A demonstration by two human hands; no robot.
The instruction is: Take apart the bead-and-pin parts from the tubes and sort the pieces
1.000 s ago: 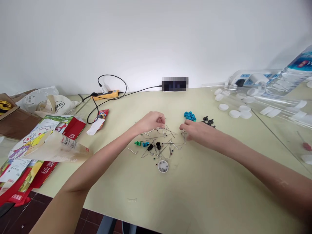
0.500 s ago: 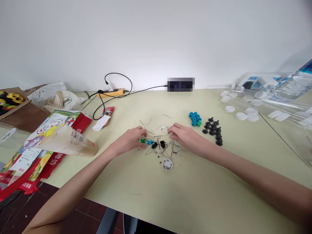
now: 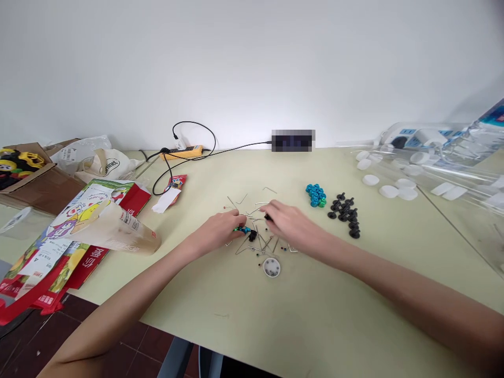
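My left hand [image 3: 222, 231] is closed at the left of a pile of small hardware, its thumb and fingers around a small green piece [image 3: 237, 229]. A blue piece [image 3: 245, 230] touches or nearly touches the green one. Just right of it lies a small black knob-like part [image 3: 252, 235]. My right hand [image 3: 287, 223] is closed over the pile's right side, with a small black part [image 3: 268, 217] at its fingertips, mostly hidden. Thin L-shaped metal hex keys [image 3: 262, 203] lie scattered around both hands. A round white cap [image 3: 272, 268] with tiny metal pieces inside sits nearer me.
Right of the pile lie blue pieces [image 3: 315, 194] and black knobs [image 3: 346, 214] in separate clusters. Clear tubes with white caps [image 3: 389, 191] lie farther right. A tipped plastic cup [image 3: 118, 228] and bags are at left; a cable runs to a blurred dark device [image 3: 293, 140] by the wall.
My right hand has shifted slightly left and now has a black part from the pile in its fingers. My left hand has moved right, bringing the green piece against or close to the blue one.
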